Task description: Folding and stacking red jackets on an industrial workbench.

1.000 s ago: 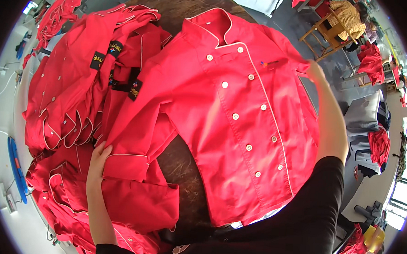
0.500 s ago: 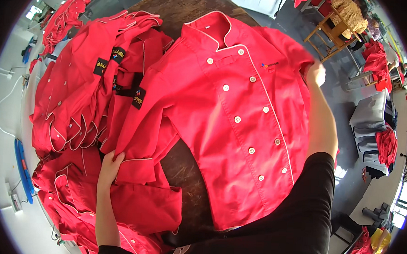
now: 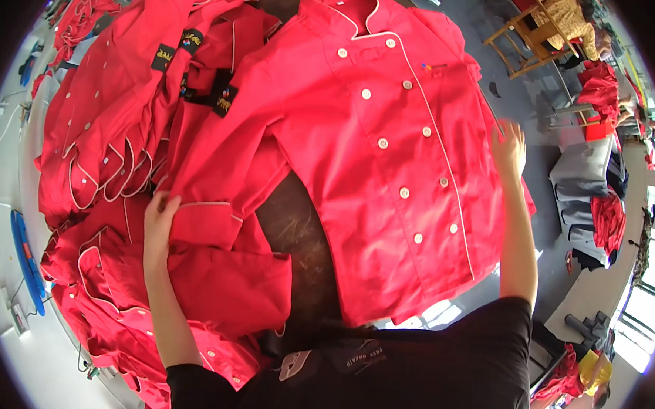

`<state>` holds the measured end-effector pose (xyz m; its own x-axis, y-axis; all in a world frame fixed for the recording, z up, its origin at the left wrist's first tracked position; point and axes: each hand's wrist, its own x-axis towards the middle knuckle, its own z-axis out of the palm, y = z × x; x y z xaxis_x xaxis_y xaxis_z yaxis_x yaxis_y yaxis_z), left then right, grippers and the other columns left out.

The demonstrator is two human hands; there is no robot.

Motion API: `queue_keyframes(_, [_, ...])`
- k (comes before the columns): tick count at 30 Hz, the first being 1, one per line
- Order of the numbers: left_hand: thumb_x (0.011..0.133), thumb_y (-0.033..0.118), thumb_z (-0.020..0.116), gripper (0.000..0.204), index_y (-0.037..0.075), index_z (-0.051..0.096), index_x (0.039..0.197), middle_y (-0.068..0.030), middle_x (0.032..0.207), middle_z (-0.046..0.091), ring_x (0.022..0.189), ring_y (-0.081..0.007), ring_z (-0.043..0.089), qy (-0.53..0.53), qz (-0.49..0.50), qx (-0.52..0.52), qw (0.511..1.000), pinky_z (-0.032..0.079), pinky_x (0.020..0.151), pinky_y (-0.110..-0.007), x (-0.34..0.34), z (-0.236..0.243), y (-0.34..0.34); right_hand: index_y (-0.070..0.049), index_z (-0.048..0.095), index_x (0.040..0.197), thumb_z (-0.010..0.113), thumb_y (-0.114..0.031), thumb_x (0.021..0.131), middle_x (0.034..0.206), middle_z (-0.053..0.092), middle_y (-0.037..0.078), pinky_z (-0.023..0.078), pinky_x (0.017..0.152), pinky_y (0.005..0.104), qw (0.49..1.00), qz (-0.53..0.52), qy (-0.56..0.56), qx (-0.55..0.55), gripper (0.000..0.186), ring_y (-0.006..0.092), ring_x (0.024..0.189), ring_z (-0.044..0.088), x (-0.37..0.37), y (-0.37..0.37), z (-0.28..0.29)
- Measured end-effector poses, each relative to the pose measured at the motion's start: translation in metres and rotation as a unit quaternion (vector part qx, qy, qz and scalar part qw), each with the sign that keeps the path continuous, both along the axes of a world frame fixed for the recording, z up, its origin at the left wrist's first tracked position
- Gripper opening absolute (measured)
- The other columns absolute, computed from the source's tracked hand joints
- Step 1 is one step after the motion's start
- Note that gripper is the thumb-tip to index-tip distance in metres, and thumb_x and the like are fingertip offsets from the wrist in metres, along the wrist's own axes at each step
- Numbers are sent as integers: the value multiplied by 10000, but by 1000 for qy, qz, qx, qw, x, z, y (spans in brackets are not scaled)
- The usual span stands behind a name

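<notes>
A red chef's jacket [image 3: 330, 160] with pale piping and two rows of white buttons lies front up, its collar at the far side. My left hand [image 3: 160, 222] pinches the cuff of its left-lying sleeve, over other red garments. Beyond the jacket's right edge is my right hand [image 3: 509, 155], fingers stretched away from me and apparently holding nothing. The far sleeve [image 3: 454, 44] has slumped at the jacket's upper right, its end out of sight.
Piled red jackets [image 3: 111, 97] with dark sleeve patches fill the left, and more red garments [image 3: 219, 295] lie nearer me. The brown tabletop [image 3: 303, 240] shows between. At right stand a wooden chair [image 3: 532, 41] with a seated person and grey-covered stacks [image 3: 584, 181].
My right hand has let go of the far sleeve and come nearer, and that sleeve has dropped. My left hand keeps its hold on the cuff. The whole view has shifted, showing things higher up.
</notes>
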<state>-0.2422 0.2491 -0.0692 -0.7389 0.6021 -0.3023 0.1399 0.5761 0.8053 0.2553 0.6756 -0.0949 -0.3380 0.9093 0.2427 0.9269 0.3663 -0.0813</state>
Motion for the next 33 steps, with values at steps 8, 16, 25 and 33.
queue_keyframes(8, [866,84,570,90,38,574,943,-97,917,588,814,-147,577,35,-170,81,981,469,714,-289,196,25,40,8,619,1012,654,-325,775,935,629,250,470,760,442,978,-43,-40,-201,410,387,858,616,123,-85,-3])
queue_keyframes(16, [870,215,616,274,-40,643,967,10,711,593,667,-73,509,-395,-181,14,901,418,616,-270,323,-59,-10,54,633,929,652,-171,783,754,635,22,447,644,293,924,-17,157,-347,270,103,720,570,109,-62,124])
queue_keyframes(25, [910,233,545,309,-61,603,985,-131,902,678,726,-168,661,-476,-290,-27,830,533,607,-273,380,-72,21,-132,515,1201,623,-186,777,1186,510,153,448,856,483,961,-164,-218,-40,441,331,1106,490,150,-36,55])
queue_keyframes(33, [906,227,493,282,-36,592,928,-135,809,675,609,-190,656,-465,-362,-77,804,517,497,-284,338,-83,0,-113,522,1184,621,-230,798,1214,484,134,405,919,501,986,119,-86,-76,415,328,1168,436,29,-123,14])
